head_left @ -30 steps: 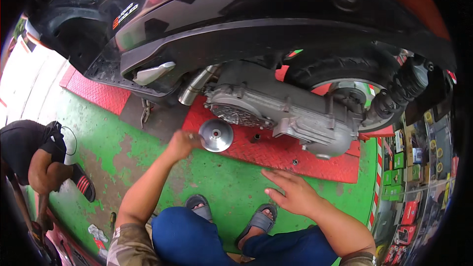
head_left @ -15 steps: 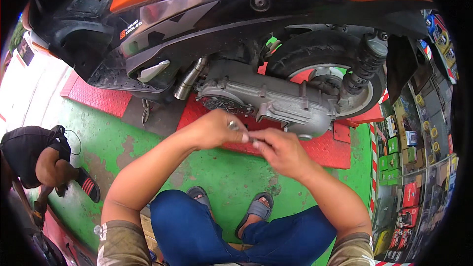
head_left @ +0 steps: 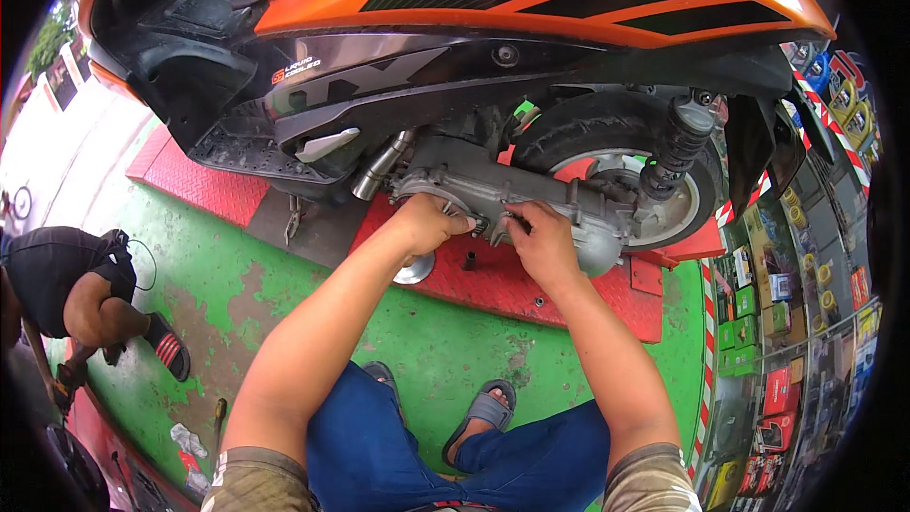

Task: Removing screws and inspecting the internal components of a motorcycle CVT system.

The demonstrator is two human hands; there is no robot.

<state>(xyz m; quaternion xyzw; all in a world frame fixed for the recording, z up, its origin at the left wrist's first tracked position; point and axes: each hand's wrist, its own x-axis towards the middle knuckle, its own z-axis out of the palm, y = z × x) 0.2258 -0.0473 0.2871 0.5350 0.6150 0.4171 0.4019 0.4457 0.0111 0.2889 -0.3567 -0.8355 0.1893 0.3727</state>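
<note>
Both hands point(head_left: 428, 228) now apart, at casing point(head_left: 540, 190)

Both arms point(head_left: 327, 341) forward, fingers point(head_left: 542, 218) curled

On the platform point(head_left: 597, 299), the disc point(head_left: 415, 271) lies before the engine casing point(head_left: 531, 182), left of the rear wheel point(head_left: 583, 125).

At the fingertips of the right hand point(head_left: 550, 241) I see a dark item point(head_left: 518, 223), too small to identify. The left hand point(head_left: 431, 226) hides part of the engine casing point(head_left: 536, 190), and its wrist point(head_left: 391, 248) covers some of the silver disc point(head_left: 415, 272). Blue trousers point(head_left: 355, 450) partly hide 1 of 2 sandals point(head_left: 382, 373). My top edge crops the scooter point(head_left: 455, 38); the left rim cuts off a co-worker point(head_left: 66, 275).
</note>
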